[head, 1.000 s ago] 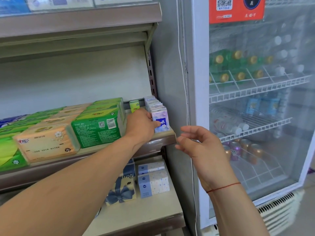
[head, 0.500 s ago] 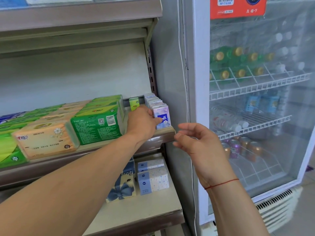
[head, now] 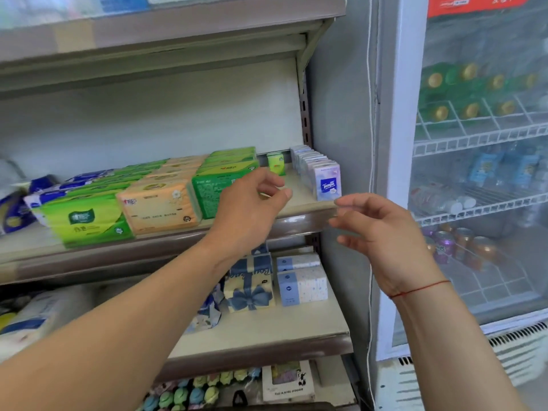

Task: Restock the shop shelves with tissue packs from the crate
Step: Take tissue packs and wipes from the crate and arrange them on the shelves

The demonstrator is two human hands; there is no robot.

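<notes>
Head view: nearest, the right hand (head: 382, 232) is held just off the front edge of the middle shelf (head: 296, 221), its fingers loosely bent and blurred, with nothing seen in them. The left hand (head: 252, 203) is found above that shelf's front, fingers half curled around nothing. A second ago it was pressed against the row of small tissue packs (head: 326, 180), and it has since been drawn back, so that a gap is left between hand and row. The row is stood upright at the right end of the shelf, running front to back, with a single small green pack (head: 276, 164) at the shelf's rear. This placement is judged finished; another pack must be fetched from the crate, which is not shown.
</notes>
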